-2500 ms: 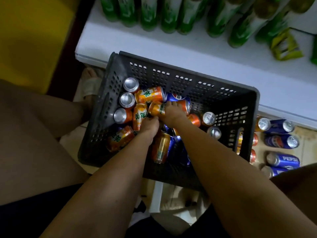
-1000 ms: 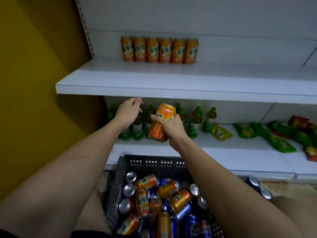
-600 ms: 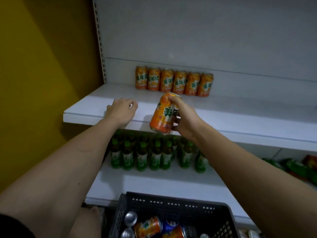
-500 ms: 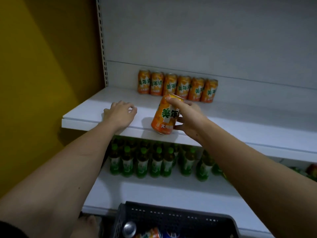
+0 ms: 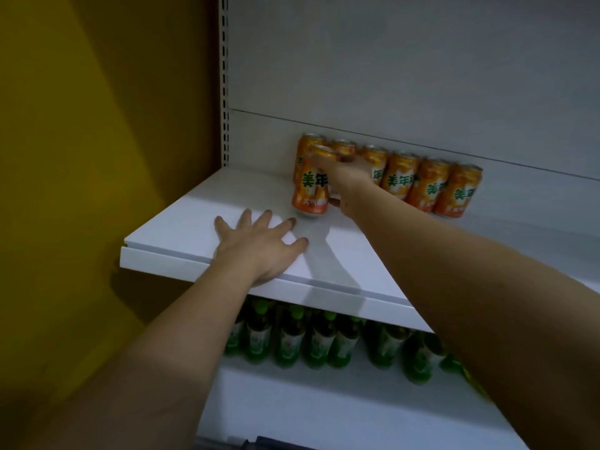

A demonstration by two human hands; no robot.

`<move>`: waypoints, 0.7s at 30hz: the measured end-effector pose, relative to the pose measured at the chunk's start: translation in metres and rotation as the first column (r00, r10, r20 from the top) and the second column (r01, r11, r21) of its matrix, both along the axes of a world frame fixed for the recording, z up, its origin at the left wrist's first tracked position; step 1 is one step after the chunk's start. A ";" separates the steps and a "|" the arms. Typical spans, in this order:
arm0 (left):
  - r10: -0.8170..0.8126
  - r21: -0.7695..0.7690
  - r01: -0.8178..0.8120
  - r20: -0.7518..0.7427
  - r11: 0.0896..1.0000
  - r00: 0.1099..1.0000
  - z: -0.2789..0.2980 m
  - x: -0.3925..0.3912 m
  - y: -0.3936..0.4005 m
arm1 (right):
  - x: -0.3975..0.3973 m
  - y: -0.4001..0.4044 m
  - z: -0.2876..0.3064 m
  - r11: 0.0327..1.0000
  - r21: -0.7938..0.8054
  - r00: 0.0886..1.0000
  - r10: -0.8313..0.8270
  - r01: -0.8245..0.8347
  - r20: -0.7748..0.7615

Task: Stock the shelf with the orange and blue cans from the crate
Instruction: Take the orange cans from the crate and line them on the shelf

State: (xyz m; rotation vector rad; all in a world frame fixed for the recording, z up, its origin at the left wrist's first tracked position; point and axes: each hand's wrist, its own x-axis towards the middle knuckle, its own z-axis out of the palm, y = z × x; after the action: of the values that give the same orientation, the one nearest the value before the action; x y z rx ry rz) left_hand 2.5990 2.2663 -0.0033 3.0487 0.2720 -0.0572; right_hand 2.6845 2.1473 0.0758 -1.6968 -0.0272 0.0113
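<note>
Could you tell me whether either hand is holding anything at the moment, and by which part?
The right hand grips an orange can around its side, upright. The left hand holds nothing; it rests flat on the shelf.

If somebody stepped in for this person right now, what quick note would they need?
Right hand: grip on an orange can, at the left end of the row of orange cans at the back of the shelf; whether it is set down is unclear.
Left hand: flat on the shelf, holding nothing.
Done: six orange cans lined up.
Left: release this one. No blue cans are on the shelf; the crate is mostly out of view.
</note>
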 end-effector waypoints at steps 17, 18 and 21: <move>-0.016 0.018 0.016 0.029 1.000 0.999 0.000 -0.001 0.000 | 0.067 0.033 -0.020 0.994 -0.110 0.993 -0.009 0.023 0.121; -0.015 0.020 0.015 0.030 1.000 0.999 0.000 -0.001 0.000 | 0.065 0.032 -0.022 0.992 -0.127 0.994 0.003 0.011 0.112; -0.007 0.012 0.007 0.032 1.000 0.999 -0.001 -0.001 -0.001 | 0.053 0.026 -0.037 0.982 -0.184 0.998 0.054 -0.048 0.025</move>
State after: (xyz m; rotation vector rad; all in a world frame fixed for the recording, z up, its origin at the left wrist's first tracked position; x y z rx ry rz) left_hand 2.5980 2.2656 -0.0039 3.0598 0.2601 -0.0064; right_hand 2.7378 2.1737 0.0387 -1.8805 -0.0946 0.0270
